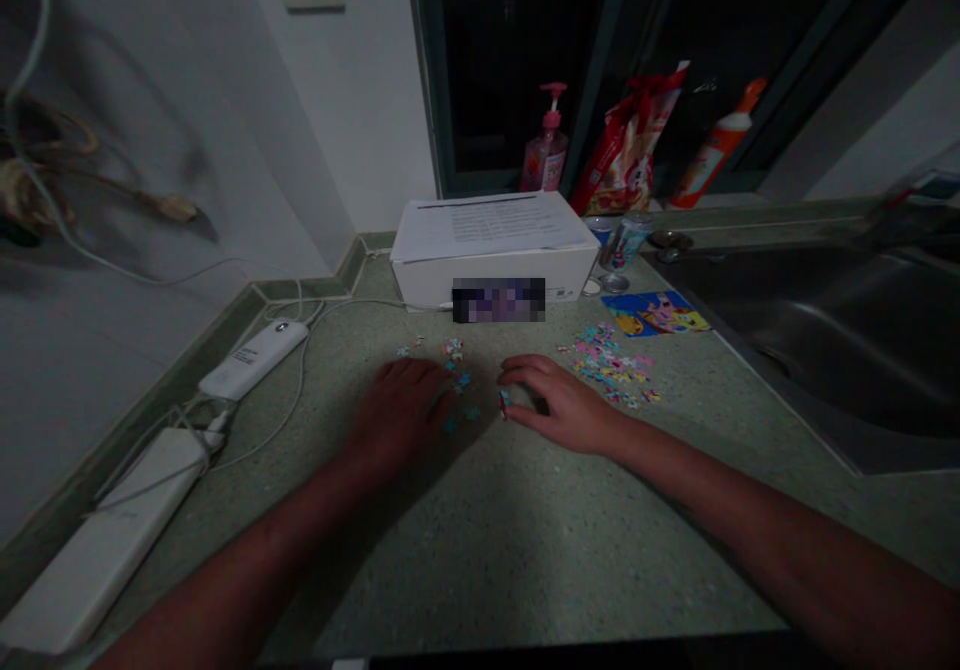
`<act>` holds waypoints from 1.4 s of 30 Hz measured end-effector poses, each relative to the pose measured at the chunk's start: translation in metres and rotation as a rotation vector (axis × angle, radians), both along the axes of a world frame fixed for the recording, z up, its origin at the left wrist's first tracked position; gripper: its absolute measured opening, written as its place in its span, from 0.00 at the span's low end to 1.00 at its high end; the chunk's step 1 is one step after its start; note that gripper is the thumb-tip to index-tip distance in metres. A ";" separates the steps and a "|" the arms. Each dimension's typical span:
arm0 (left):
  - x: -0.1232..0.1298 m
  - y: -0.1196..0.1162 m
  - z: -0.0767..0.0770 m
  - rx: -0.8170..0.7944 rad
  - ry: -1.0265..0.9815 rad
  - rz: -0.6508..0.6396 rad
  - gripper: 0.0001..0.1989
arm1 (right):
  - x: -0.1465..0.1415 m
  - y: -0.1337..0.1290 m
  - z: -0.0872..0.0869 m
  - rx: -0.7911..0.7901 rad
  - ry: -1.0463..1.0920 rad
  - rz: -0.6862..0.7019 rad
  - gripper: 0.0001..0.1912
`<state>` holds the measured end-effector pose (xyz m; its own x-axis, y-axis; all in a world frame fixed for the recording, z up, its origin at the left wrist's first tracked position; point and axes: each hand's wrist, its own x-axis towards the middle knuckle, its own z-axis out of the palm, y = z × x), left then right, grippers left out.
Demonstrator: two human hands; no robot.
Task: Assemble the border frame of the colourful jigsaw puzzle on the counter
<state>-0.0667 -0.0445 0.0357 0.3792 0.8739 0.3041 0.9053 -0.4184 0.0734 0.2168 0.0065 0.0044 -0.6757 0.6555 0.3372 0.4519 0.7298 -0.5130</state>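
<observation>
My right hand (562,408) pinches a small jigsaw piece (503,405) between thumb and fingers, holding it on edge just above the counter. My left hand (401,408) rests palm down on the counter, fingers slightly bent and thumb apart, with nothing visible in it. Several loose blue jigsaw pieces (463,380) lie beside its thumb and fingertips. A few paler pieces (453,348) are just beyond them. To the right of my right hand spreads a larger heap of mixed pink, blue and yellow pieces (611,362). Behind that heap lies a colourful cartoon picture card (656,313).
A white box (491,240) topped with a printed sheet stands at the back. White power strips (112,540) and cables run along the left wall. At right is a steel sink (840,320). A can (628,240), pump bottle (546,155) and red bag (630,145) stand near the window.
</observation>
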 end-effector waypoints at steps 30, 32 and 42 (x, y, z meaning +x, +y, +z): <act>-0.049 0.012 0.041 -0.584 0.001 0.024 0.10 | -0.002 0.002 -0.006 0.074 -0.052 -0.012 0.18; -0.049 0.010 0.040 -0.582 0.006 0.008 0.11 | -0.002 0.002 -0.006 0.070 -0.053 -0.015 0.17; -0.036 0.006 0.031 -0.613 -0.181 -0.009 0.09 | -0.003 0.002 -0.006 0.077 -0.063 -0.023 0.18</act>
